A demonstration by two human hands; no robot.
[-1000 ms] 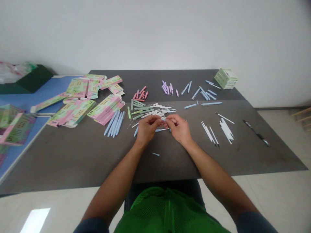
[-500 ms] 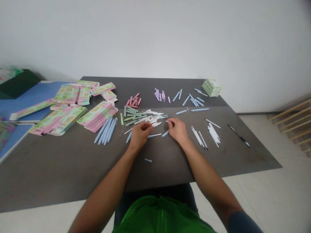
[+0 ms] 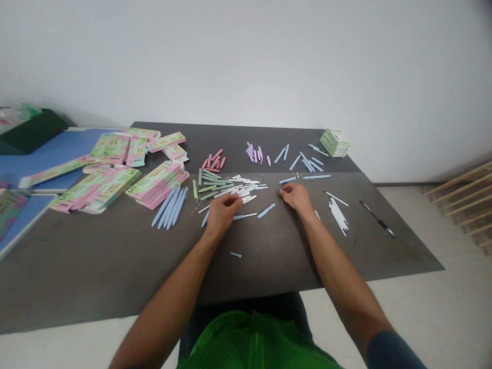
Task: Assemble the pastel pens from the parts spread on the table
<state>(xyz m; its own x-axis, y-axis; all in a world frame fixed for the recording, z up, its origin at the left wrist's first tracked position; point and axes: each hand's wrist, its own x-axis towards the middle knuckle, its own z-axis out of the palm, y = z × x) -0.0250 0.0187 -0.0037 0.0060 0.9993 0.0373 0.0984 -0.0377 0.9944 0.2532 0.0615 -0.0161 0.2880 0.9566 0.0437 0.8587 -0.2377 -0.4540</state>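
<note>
My left hand (image 3: 222, 212) is closed in a pinch at the front of the pile of white pen parts (image 3: 246, 190); what its fingertips hold is too small to make out. A light blue pen part with a white refill (image 3: 246, 216) lies beside it, and another blue piece (image 3: 205, 219) is partly behind the hand. My right hand (image 3: 296, 198) is also pinched, low over the table, with a tiny piece at its fingertips that I cannot identify. Left of it lies a light blue pen barrel (image 3: 266, 210). Nearer me is a small blue clip-like piece (image 3: 236, 254).
Green barrels (image 3: 211, 179), pink parts (image 3: 213, 161) and purple parts (image 3: 254, 152) lie behind. Blue pens (image 3: 169, 207) and pink-green cartons (image 3: 157, 183) are at left. White refills (image 3: 338, 216), a black pen (image 3: 377, 219) and a small box (image 3: 334, 142) are at right.
My right hand has moved right, away from the blue barrel, which now shows whole, and covers part of the white refills. My left hand stays nearly in place.
</note>
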